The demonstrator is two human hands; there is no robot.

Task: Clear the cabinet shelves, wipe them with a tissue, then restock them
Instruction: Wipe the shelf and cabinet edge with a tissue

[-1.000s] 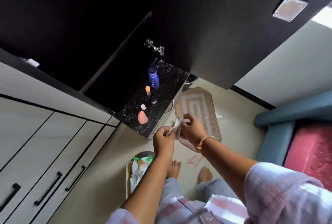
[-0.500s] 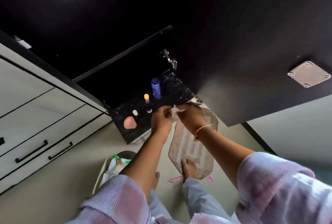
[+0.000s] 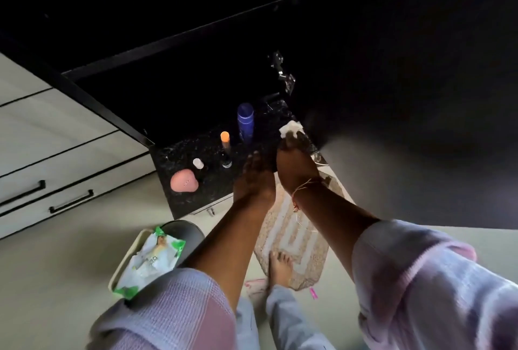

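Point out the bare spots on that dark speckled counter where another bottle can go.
Bare counter lies at its far left corner, behind the pink pod and the white cap, and along the near edge below the pod. The middle is crowded: orange-capped tube, small dark bottle, blue bottle. The right end is taken by the left hand and the right hand holding the tissue.

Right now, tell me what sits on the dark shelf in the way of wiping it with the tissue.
Left of the right hand holding the tissue: a blue bottle, an orange-capped tube, a small white-capped bottle, a small dark bottle and a pink case. The shelf is not cleared.
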